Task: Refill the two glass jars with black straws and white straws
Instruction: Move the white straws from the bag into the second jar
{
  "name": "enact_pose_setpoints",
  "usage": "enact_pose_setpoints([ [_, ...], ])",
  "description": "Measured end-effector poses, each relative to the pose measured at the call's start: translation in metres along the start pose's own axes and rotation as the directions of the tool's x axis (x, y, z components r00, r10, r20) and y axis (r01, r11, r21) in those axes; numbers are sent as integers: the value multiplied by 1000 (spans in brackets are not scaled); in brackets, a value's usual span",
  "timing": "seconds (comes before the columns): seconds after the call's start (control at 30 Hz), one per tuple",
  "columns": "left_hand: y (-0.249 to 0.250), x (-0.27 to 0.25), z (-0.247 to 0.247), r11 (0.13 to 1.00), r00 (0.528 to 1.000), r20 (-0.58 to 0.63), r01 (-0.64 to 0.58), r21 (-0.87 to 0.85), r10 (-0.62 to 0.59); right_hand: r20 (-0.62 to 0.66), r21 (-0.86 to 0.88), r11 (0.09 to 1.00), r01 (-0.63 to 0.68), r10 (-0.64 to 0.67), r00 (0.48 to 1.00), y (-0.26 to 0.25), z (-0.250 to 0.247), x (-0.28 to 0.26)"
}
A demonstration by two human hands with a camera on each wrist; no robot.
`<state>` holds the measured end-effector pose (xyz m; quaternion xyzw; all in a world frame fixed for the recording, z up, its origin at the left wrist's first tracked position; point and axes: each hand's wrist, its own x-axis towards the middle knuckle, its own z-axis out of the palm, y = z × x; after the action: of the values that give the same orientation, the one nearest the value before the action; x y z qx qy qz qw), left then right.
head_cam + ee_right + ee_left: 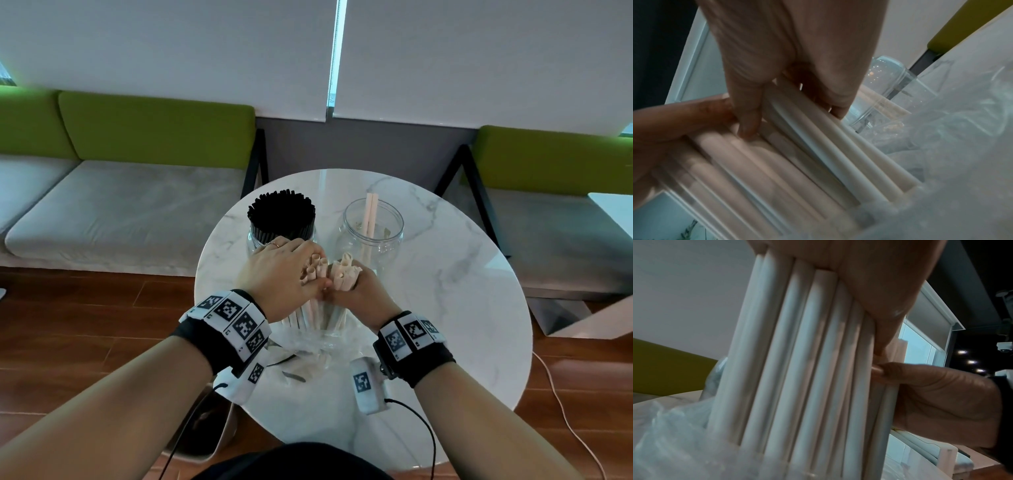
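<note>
Two glass jars stand at the back of the round marble table (445, 274). The left jar (255, 241) is packed with black straws (281, 214). The right jar (376, 236) holds only two white straws (370, 219). In front of them an upright bundle of white straws (317, 270) (807, 369) (818, 154) rises out of a clear plastic bag (308, 342). My left hand (284, 270) grips one part of the bundle near its top. My right hand (359, 286) grips the other part beside it, and the thumbs nearly touch.
Crumpled clear plastic (951, 146) lies on the table around the bundle's base. A green and grey sofa (137, 171) runs behind the table, another seat (548, 192) at right. A cable (565, 411) trails over the wooden floor at right.
</note>
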<state>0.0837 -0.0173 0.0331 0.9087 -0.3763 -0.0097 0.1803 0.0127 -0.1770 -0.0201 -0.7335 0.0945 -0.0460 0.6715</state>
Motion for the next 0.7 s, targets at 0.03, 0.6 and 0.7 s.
enact_pose_setpoints([
  [0.03, 0, 0, 0, 1000, 1000, 0, -6, 1, 6, -15, 17, 1000, 11, -11, 1000, -1, 1, -1],
  [0.6, -6, -4, 1, 999, 998, -37, -51, -15, 50, -202, 91, 991, 96, -76, 976, -1, 18, -7],
  [0.7, -6, -4, 1, 999, 998, -49, -47, -24, 46, -230, 111, 990, 92, -65, 971, -2, 19, -4],
])
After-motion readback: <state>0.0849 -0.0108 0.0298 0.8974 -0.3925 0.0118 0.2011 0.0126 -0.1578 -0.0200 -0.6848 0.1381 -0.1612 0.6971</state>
